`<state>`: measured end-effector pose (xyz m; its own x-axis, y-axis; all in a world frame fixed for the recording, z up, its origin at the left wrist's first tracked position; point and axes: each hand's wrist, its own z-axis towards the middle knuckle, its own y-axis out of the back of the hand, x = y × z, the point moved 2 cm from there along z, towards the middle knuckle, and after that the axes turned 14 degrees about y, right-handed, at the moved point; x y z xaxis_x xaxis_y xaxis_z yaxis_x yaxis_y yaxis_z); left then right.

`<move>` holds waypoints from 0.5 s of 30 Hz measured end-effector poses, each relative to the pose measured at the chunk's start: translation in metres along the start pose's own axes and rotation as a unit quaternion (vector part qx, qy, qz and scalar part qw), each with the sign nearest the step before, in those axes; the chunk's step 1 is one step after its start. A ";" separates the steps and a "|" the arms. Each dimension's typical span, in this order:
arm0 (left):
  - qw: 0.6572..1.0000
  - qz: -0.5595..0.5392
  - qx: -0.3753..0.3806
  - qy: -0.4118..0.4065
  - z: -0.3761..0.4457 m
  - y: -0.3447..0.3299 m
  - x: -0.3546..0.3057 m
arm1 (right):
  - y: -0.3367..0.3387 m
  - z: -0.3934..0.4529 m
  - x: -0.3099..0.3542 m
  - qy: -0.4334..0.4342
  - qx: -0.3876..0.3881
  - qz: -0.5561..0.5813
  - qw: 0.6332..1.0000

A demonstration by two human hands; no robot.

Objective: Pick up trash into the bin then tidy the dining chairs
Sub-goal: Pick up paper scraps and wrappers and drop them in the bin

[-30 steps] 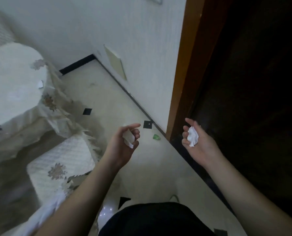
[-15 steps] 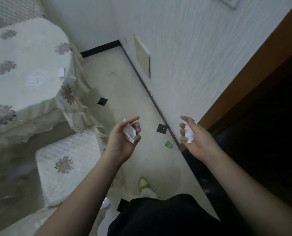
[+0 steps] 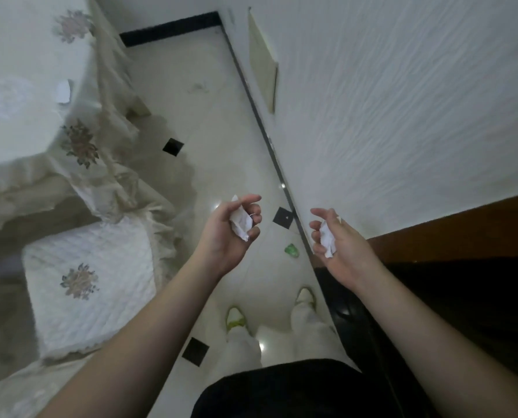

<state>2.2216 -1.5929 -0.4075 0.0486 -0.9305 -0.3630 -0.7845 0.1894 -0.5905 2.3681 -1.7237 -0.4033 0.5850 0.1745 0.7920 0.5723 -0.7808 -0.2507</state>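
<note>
Left hand (image 3: 227, 233) palm up, fingers curled loosely round a crumpled white paper wad (image 3: 241, 222); thumb tip arches over the top, wad sticks out between thumb and fingers. Right hand (image 3: 339, 245) also palm up, half curled, cupping a second wad (image 3: 326, 239), thumb pointing toward 9 o'clock. Both hands grasp trash, held in the air over the floor (image 3: 221, 122), well apart from each other.

Green scrap (image 3: 291, 251) lies on the floor between the hands, slightly toward 6 o'clock, near the dark baseboard (image 3: 260, 116); looks like crinkled plastic, hard to tell. Floor is glossy cream tile with small black diamond insets (image 3: 173, 147).

At 9–11 o'clock a surface (image 3: 16, 122) under a cream cloth with embroidered flower motifs, hem hanging in folds. A small white paper bit (image 3: 63, 91) lies on it near the edge. At 8 o'clock a chair (image 3: 91, 279) with quilted white seat cover, one flower motif in the middle, frilled edge, seat pushed partly under the cloth.

Wall (image 3: 402, 101) at 1–3 o'clock is white with a wavy texture; a flat pale panel (image 3: 263, 58) leans on it at 12 o'clock. Brown wooden frame (image 3: 463, 227) at 3 o'clock, dark beyond. At 6 o'clock, white trousers, pale shoes (image 3: 236, 317) with yellow-green trim, black top.
</note>
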 end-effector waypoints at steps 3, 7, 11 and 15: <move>1.000 0.021 0.003 -0.019 0.036 -0.003 0.002 | 0.011 0.047 -0.009 -0.004 0.018 -0.054 0.998; 1.000 0.002 0.003 -0.031 0.086 0.012 0.007 | 0.027 0.109 -0.045 0.013 0.016 -0.099 0.995; 0.999 -0.035 -0.014 -0.020 0.141 0.053 0.025 | 0.047 0.171 -0.119 0.029 0.021 -0.175 0.984; 0.998 -0.057 -0.025 -0.017 0.209 0.114 0.041 | 0.079 0.255 -0.211 0.036 0.034 -0.249 0.967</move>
<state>2.2635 -1.5435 -0.6405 0.1591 -0.9336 -0.3212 -0.8028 0.0669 -0.5924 2.4369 -1.6691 -0.7324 0.1862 0.4752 0.8599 0.8105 -0.5690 0.1390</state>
